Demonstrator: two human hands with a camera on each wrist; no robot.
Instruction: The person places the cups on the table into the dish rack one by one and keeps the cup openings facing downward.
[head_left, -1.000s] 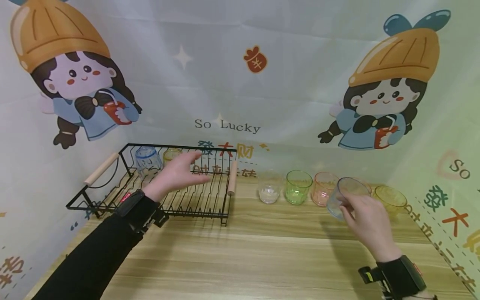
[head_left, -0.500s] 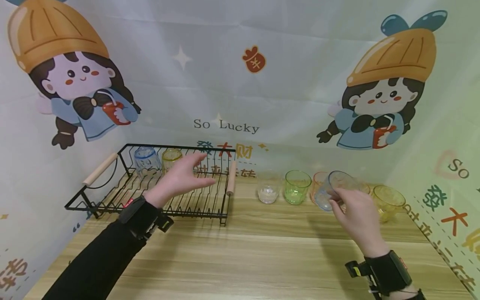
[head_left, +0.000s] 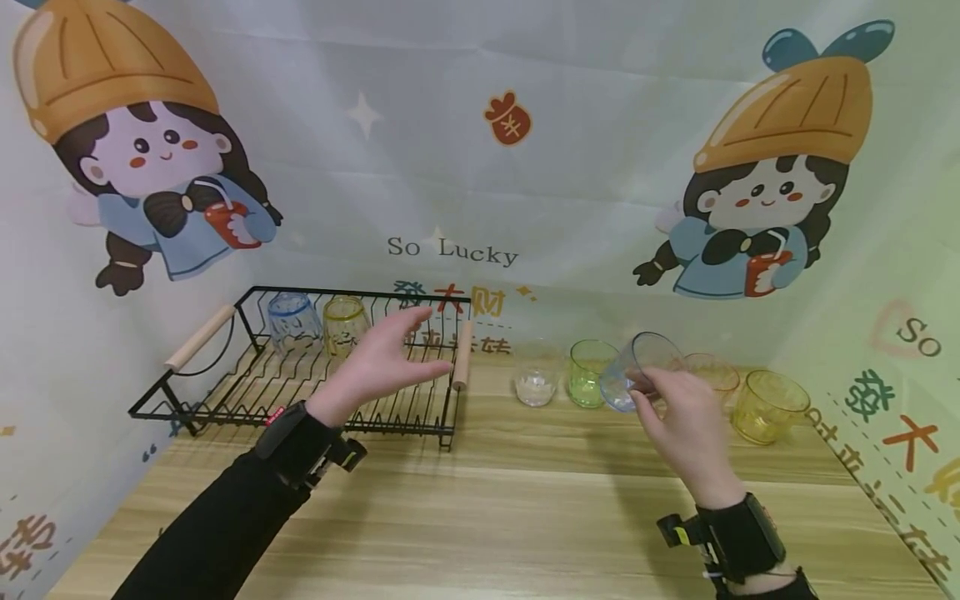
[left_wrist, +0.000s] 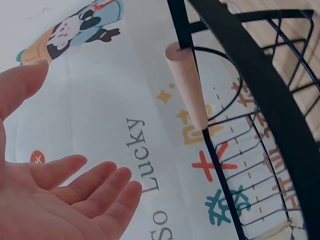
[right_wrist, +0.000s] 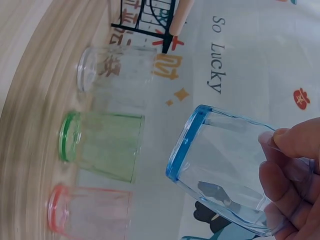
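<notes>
My right hand (head_left: 690,429) pinches a clear blue glass (head_left: 621,385) by its rim between thumb and fingers. The glass is tilted, its thick blue base (right_wrist: 187,142) turned away from the hand in the right wrist view. In the head view it overlaps the green glass (head_left: 585,379). My left hand (head_left: 375,362) hangs over the right part of a black wire rack (head_left: 405,431), thumb and fingers spread, holding nothing. On the rack, a blue glass (head_left: 292,321) and a yellow glass (head_left: 343,321) stand upside down at the back.
Along the back of the wooden table (head_left: 495,517) stand a colourless glass (head_left: 536,387), a pink glass (right_wrist: 92,212), another pink-rimmed glass (head_left: 716,371) and a yellow glass (head_left: 767,408). The rack has wooden handles (head_left: 463,358). A printed cloth (head_left: 585,208) hangs behind.
My right hand has carried the blue glass left, past the pink glass towards the green one. My left hand has shifted right over the rack, uncovering the yellow glass there.
</notes>
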